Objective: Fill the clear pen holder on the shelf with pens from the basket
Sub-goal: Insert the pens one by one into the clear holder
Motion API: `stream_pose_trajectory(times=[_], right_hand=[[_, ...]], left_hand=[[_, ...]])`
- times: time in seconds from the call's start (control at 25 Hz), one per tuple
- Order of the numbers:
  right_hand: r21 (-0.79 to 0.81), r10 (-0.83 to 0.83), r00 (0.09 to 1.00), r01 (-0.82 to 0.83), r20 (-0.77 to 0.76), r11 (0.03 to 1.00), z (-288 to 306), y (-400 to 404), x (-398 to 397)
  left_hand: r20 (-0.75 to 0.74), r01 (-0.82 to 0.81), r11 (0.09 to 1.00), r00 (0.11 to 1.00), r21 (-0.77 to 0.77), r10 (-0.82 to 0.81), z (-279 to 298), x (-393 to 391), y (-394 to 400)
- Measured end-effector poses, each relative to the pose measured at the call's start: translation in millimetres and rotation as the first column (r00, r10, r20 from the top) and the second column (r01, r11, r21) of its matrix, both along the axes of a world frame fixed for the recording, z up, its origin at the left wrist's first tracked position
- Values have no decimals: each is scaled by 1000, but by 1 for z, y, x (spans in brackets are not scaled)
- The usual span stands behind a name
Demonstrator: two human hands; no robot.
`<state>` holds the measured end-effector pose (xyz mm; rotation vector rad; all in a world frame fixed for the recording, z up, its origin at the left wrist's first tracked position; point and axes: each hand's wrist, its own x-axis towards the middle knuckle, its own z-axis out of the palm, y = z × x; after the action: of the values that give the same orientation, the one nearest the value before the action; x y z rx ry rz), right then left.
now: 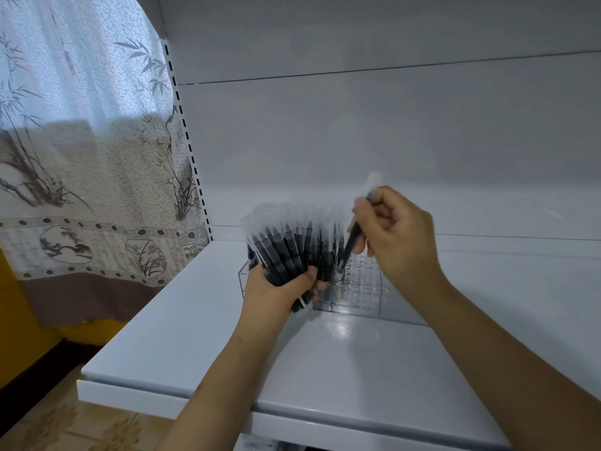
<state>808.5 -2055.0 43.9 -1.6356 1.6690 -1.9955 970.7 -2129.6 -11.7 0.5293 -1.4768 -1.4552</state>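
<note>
My left hand [279,289] grips a fanned bundle of pens [289,245] with black barrels and frosted clear caps, held upright above the shelf. My right hand [395,237] pinches a single pen [356,234] of the same kind, tilted, its lower end just above the clear pen holder [361,291]. The holder is a transparent compartmented box standing on the white shelf [201,336], partly hidden behind both hands and the bundle. The basket is out of view.
The white back panel [357,131] of the shelving rises behind the holder. A slotted upright [187,138] runs along the left edge. A patterned curtain [81,157] hangs to the left, with tiled floor [65,428] below the shelf's front edge.
</note>
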Motion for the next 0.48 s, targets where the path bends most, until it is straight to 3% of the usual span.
stream_pose_trajectory(times=[0.08,0.48], right_hand=[[29,-41,999,41,6,999,4,1,-5],[405,79,867,148,-493,902,-1,-7,-8]], left_hand=[[-8,-91,995,996,46,92,-1,2,-3],[0,-103,995,995,-7,103,0,3,-6]])
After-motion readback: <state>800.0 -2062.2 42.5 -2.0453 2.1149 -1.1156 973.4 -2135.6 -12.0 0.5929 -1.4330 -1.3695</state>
